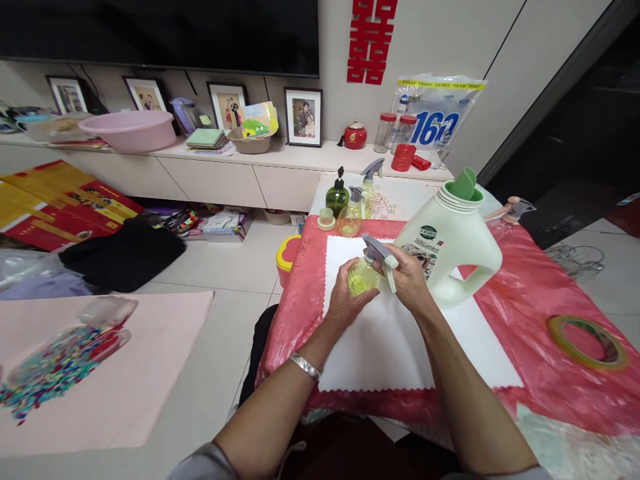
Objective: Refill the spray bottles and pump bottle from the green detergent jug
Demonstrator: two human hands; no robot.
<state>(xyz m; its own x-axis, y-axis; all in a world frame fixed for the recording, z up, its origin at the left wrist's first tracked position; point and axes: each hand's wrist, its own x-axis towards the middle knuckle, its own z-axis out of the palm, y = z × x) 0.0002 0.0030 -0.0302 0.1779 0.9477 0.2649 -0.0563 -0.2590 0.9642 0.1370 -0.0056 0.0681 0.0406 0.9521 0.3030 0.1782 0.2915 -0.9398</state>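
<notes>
Right of centre, the big jug (467,233) bars your right hand (407,275) from passing rightward. Above centre, a standing spray bottle (350,223) and a green pump bottle (338,198) block you. You have room over the white mat (380,353) at lower centre, between your forearms (450,347).

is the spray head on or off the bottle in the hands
On: the grey spray head sits atop the bottle; how tightly, cannot tell.

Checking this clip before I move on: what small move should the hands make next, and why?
Probably a tightening twist of the grey plastic trigger spray head by the right hand: it holds that head at the neck of the rounded, yellowish see-through plastic bottle, while the left hand grips the bottle's body. Whether the head is already tight can't be seen.
</notes>
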